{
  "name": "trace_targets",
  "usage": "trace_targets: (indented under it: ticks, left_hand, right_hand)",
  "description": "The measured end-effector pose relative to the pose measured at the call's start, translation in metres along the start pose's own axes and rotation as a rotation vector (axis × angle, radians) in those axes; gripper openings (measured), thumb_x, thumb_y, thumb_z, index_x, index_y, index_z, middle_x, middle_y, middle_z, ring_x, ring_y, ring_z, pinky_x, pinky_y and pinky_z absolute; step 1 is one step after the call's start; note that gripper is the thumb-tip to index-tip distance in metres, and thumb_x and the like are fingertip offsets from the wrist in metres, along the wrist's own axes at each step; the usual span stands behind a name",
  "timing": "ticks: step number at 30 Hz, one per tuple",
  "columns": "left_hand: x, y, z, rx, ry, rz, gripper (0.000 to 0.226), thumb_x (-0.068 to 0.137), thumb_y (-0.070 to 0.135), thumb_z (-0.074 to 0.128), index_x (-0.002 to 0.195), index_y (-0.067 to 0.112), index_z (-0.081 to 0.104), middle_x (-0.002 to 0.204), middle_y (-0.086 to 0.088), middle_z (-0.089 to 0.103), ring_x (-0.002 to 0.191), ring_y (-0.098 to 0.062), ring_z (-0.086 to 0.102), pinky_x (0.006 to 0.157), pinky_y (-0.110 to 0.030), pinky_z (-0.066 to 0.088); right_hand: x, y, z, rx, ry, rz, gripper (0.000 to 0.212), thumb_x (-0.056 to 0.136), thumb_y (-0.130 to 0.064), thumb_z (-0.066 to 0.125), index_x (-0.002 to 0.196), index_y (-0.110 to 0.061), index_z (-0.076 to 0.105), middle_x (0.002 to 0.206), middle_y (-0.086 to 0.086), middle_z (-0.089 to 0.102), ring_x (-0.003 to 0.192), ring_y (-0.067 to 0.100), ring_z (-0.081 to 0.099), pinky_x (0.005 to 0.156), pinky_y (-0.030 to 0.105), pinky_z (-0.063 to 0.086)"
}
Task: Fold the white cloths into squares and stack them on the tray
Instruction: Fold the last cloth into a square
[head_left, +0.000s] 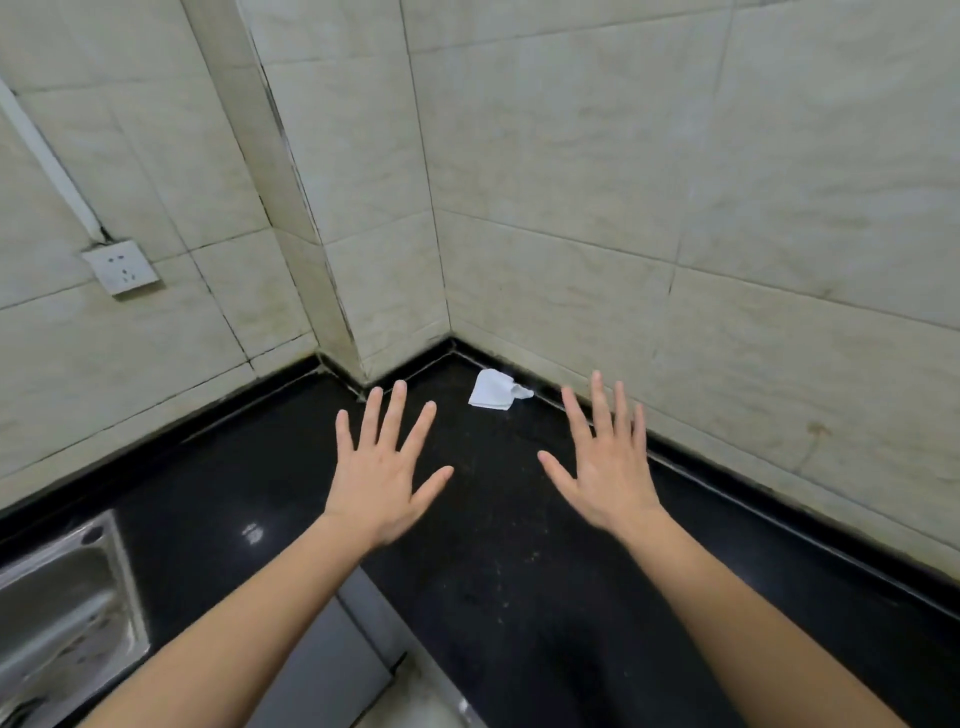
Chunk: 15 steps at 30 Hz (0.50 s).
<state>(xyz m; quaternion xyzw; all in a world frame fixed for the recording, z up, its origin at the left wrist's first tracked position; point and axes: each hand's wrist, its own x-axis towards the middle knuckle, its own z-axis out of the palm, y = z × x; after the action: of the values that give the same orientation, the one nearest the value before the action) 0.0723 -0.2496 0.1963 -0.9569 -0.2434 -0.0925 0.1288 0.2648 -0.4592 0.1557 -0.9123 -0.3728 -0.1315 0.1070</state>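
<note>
1. I've got one white cloth (496, 391) in view: small, lying flat, partly folded into a rough square, with a loose rumpled tail sticking out on its right side.
2. It sits in the far corner of the black counter (498, 561), just beside the raised black strip at the foot of the right-hand tiled wall (675, 182); the tail reaches that strip.
3. My left hand (384, 478) is spread wide, fingers straight and fanned, palm down over the counter, holding nothing.
4. My right hand (605, 467) is the same: flat, fingers splayed, gripping nothing. I can't tell whether either palm touches the surface.
5. The cloth lies beyond both hands and between them, nearer the right fingertips, apart from both. Bare black counter top lies between fingers and cloth.
6. A tiled pillar (374, 260) juts out at the back edge of the counter; its foot is just past my left fingertips, left of the cloth.
7. A steel sink (67, 597) is set in the counter's near left corner, well apart from the cloth.
8. On the left wall there's a white socket (120, 266), with a white conduit (47, 161) running up from it.
</note>
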Motion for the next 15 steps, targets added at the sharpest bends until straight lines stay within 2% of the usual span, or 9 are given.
trace_targets:
  ticks: [4,7,13,15]
  left_hand:
    - [0.052,-0.018,0.022,-0.052,-0.08,-0.012,0.081,0.091,0.075,0.009,0.156,0.032,-0.012,0.161,-0.008,-0.027,0.149,-0.032,-0.021,0.118,-0.062,0.001]
    - [0.086,-0.028,0.053,-0.079,-0.141,0.005,0.081,0.092,0.074,0.012,0.156,0.032,-0.013,0.16,-0.007,-0.03,0.149,-0.031,-0.022,0.119,-0.061,0.002]
    - [0.15,-0.044,0.137,-0.098,-0.351,0.098,0.082,0.093,0.073,0.017,0.155,0.03,-0.015,0.158,-0.008,-0.034,0.149,-0.033,-0.02,0.119,-0.061,0.003]
    - [0.175,-0.048,0.165,-0.114,-0.399,0.147,0.082,0.093,0.072,0.019,0.156,0.029,-0.015,0.158,-0.008,-0.033,0.15,-0.033,-0.019,0.119,-0.061,0.005]
  right_hand:
    - [0.046,0.004,0.019,0.027,-0.03,0.075,0.082,0.095,-0.066,0.034,0.159,-0.021,0.007,0.166,0.016,-0.007,0.152,0.042,-0.003,0.122,0.057,0.006]
    - [0.065,0.005,0.044,0.068,-0.063,0.121,0.082,0.096,-0.064,0.035,0.159,-0.021,0.006,0.166,0.016,-0.006,0.152,0.041,0.0,0.122,0.055,0.006]
    - [0.094,-0.009,0.113,0.264,-0.243,0.325,0.086,0.097,-0.062,0.039,0.158,-0.024,-0.007,0.166,0.011,-0.01,0.153,0.033,-0.003,0.123,0.047,0.011]
    - [0.109,-0.013,0.133,0.304,-0.286,0.369,0.085,0.098,-0.059,0.042,0.159,-0.021,-0.003,0.167,0.011,-0.002,0.153,0.031,0.002,0.122,0.045,0.015]
